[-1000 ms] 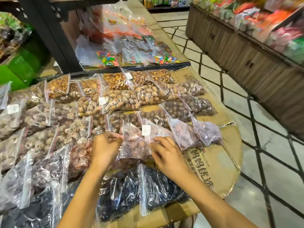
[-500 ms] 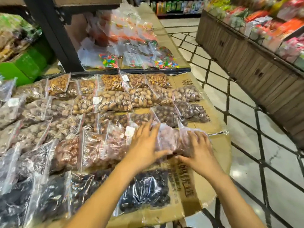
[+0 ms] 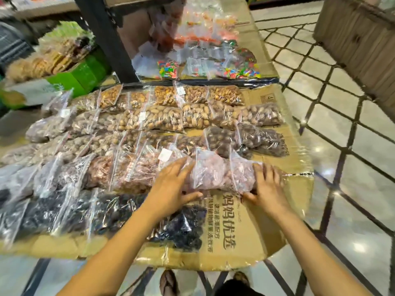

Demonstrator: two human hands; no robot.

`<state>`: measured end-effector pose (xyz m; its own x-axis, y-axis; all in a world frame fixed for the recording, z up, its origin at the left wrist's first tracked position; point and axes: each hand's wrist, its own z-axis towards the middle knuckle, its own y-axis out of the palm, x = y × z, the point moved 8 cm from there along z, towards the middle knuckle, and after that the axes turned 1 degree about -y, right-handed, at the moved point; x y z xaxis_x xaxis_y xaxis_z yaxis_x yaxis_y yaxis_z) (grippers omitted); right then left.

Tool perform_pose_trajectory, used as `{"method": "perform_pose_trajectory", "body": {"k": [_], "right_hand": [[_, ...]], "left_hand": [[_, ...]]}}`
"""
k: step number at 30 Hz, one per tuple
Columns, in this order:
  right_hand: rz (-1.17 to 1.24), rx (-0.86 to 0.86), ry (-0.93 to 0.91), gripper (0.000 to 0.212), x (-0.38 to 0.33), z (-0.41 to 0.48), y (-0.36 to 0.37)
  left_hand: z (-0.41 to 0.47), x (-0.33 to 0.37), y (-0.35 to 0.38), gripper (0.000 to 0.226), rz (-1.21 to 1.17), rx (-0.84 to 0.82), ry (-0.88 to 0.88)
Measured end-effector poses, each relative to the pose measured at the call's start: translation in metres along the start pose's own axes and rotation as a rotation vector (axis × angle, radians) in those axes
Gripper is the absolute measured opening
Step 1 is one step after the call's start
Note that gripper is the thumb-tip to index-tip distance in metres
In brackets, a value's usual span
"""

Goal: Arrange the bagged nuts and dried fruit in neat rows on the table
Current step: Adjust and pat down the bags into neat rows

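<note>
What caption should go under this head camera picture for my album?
Left hand and right hand press on clear bags of pinkish food lying on cardboard.

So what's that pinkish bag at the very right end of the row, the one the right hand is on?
It is a clear plastic bag, stuffed full with pinkish-brown lumps, probably dried fruit, though too blurred to name. It lies flat on the cardboard sheet, last on the right in its row, pressed against a similar bag on its left. The right hand rests its fingers on the bag's right end, with the thumb against its near edge.
</note>
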<state>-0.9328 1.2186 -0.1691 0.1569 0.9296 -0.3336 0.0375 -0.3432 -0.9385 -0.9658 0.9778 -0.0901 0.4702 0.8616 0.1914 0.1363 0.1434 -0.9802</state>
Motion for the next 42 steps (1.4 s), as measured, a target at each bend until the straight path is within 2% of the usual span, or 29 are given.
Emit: {"method": "perform_pose_trajectory", "body": {"k": [3, 6, 8, 9, 12, 14, 17, 20, 26, 30, 33, 38, 42], "right_hand": [[0.043, 0.054, -0.079, 0.097, -0.029, -0.024, 0.0], [0.245, 0.166, -0.305, 0.073, -0.094, -0.065, -0.002], [0.185, 0.125, -0.471, 0.069, -0.144, -0.084, 0.011], [0.112, 0.044, -0.501, 0.076, -0.165, -0.088, 0.023], [0.008, -0.251, -0.339, 0.113, -0.193, -0.084, 0.059], [-0.02, -0.277, -0.256, 0.123, -0.203, -0.077, 0.071], [0.005, -0.22, -0.184, 0.116, -0.208, -0.071, 0.076], [0.091, -0.171, -0.121, 0.108, -0.201, -0.067, 0.076], [0.203, -0.046, -0.193, 0.094, -0.218, -0.08, 0.058], [0.319, 0.008, -0.092, 0.087, -0.213, -0.098, 0.067], [0.348, -0.062, -0.033, 0.09, -0.209, -0.097, 0.073], [0.358, -0.134, -0.083, 0.088, -0.213, -0.079, 0.069], [0.13, -0.264, -0.149, 0.106, -0.217, -0.066, 0.077]], "left_hand": [[-0.051, -0.032, -0.007, 0.093, -0.068, 0.086, -0.023], [-0.097, -0.079, 0.006, 0.094, -0.065, 0.078, -0.046], [-0.115, -0.109, 0.018, 0.102, 0.025, 0.0, -0.049], [-0.12, -0.121, 0.024, 0.106, 0.08, -0.052, -0.031], [-0.119, -0.144, 0.027, 0.116, 0.205, -0.111, 0.048], [-0.115, -0.159, 0.021, 0.124, 0.213, -0.117, 0.02], [-0.11, -0.175, 0.018, 0.126, 0.186, -0.15, 0.023], [-0.105, -0.175, 0.016, 0.116, 0.1, -0.144, 0.137], [-0.096, -0.18, 0.013, 0.109, -0.025, -0.228, 0.318], [-0.097, -0.179, 0.015, 0.11, -0.052, -0.233, 0.342], [-0.097, -0.178, 0.017, 0.114, -0.064, -0.21, 0.323], [-0.105, -0.181, 0.016, 0.13, -0.077, -0.189, 0.244], [-0.122, -0.19, 0.013, 0.124, -0.154, -0.135, 0.178]]}}
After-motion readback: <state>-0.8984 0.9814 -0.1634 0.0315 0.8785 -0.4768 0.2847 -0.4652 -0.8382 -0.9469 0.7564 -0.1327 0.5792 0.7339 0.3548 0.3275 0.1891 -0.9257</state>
